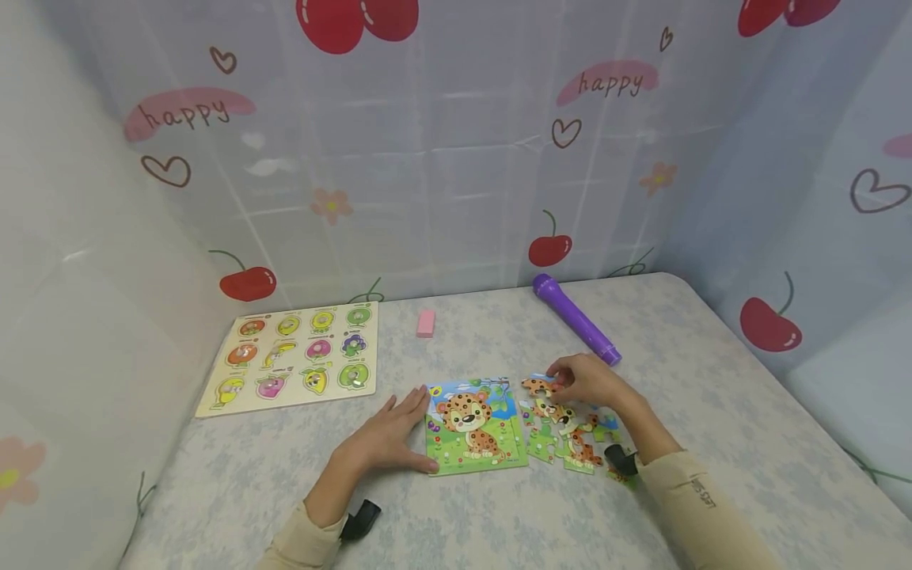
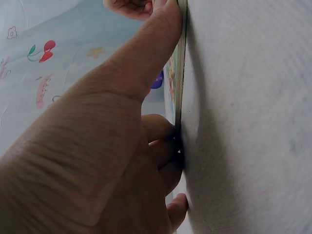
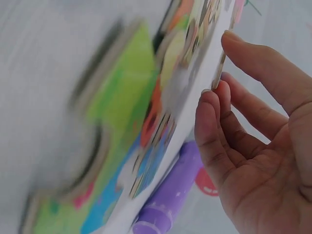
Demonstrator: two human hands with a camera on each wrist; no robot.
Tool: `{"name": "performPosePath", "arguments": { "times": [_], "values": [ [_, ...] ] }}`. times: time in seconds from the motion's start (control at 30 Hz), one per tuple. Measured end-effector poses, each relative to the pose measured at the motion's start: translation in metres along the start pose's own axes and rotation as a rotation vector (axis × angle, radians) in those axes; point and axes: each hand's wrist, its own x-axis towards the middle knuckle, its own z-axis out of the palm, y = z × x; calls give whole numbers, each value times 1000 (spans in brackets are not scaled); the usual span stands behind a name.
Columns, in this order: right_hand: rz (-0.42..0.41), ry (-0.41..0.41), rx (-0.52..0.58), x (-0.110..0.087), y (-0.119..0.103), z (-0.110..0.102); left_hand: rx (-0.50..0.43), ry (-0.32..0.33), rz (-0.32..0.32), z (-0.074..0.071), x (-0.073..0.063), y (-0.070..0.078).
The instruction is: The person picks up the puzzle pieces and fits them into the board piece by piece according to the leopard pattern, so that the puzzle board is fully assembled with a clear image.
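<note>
I am resting my left hand (image 1: pixel 388 435) flat on the table (image 1: pixel 712 380), fingers straight and pressing against the left edge of the leopard puzzle board (image 1: pixel 475 427), gripping nothing. My right hand (image 1: pixel 587 380) is pinching a loose puzzle piece (image 1: pixel 537 386) between thumb and fingertips, just right of the board and above the pile of loose pieces (image 1: pixel 566 439). A purple tube (image 1: pixel 575 319) is lying beyond that hand, a pink eraser (image 1: pixel 425 323) and a fruit peg board (image 1: pixel 295 356) farther left.
</note>
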Motion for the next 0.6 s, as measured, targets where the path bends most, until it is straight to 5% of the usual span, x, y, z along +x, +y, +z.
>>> {"name": "performPosePath", "arguments": {
  "times": [0.6],
  "values": [
    [-149, -65, 21, 28, -70, 37, 6, -8, 1, 0, 1, -1]
  ]
}}
